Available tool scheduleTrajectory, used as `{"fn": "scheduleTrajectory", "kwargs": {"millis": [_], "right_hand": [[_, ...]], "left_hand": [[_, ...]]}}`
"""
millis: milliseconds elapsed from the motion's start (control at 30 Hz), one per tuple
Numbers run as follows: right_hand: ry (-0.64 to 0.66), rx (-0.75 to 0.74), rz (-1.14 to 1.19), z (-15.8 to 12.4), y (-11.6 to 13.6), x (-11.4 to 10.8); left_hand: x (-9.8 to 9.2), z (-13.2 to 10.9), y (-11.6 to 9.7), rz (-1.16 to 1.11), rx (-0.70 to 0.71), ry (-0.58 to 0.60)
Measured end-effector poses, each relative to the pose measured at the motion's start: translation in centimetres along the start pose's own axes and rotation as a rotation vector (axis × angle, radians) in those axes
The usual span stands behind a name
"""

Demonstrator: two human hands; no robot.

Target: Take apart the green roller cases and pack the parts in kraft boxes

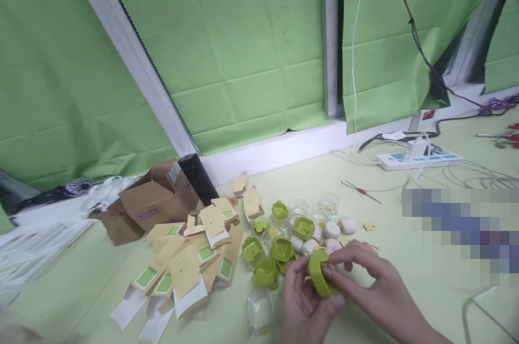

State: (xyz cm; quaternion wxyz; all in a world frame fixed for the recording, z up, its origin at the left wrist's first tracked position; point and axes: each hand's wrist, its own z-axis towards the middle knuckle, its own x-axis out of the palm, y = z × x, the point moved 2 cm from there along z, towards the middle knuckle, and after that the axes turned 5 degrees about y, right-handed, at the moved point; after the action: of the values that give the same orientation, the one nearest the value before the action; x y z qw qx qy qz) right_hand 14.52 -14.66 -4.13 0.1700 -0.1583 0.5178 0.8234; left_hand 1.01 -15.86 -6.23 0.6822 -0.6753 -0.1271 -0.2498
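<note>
My left hand (305, 301) is closed around a green, cup-shaped silicone case cover (318, 273), tilted on its side. At the cover's right edge, the thumb and fingers of my right hand (371, 278) pinch it; a bit of yellow shows between them, too small to make out. Just beyond my hands lie several more green covers (283, 248), some set in clear plastic shells (298, 207). White and pale pink rounded earbud cases (332, 230) lie beside them. A small yellow clip (368, 226) rests to their right. An open clear shell (260, 311) sits left of my left hand.
Opened yellow card boxes (184, 271) are heaped at the left, before a brown carton (156, 198) and a black cylinder (198, 179). A red-handled tweezer-like tool (360, 191) and a power strip (419, 160) with cables lie at the right.
</note>
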Motion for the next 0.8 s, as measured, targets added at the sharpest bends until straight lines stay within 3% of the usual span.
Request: {"fn": "scheduleTrajectory", "kwargs": {"millis": [367,633,800], "right_hand": [[0.060,-0.120,-0.080,-0.1,0.4,-0.4],[-0.015,-0.039,0.088,-0.8,-0.8,0.2],[-0.105,0.154,0.293,-1.0,-1.1,1.3]], "left_hand": [[-0.4,-0.2,-0.1,-0.064,-0.054,-0.112],[0.2,-0.1,-1.2,0.071,-0.029,-0.099],[0.6,-0.4,-1.0,0.027,0.009,-0.124]]}}
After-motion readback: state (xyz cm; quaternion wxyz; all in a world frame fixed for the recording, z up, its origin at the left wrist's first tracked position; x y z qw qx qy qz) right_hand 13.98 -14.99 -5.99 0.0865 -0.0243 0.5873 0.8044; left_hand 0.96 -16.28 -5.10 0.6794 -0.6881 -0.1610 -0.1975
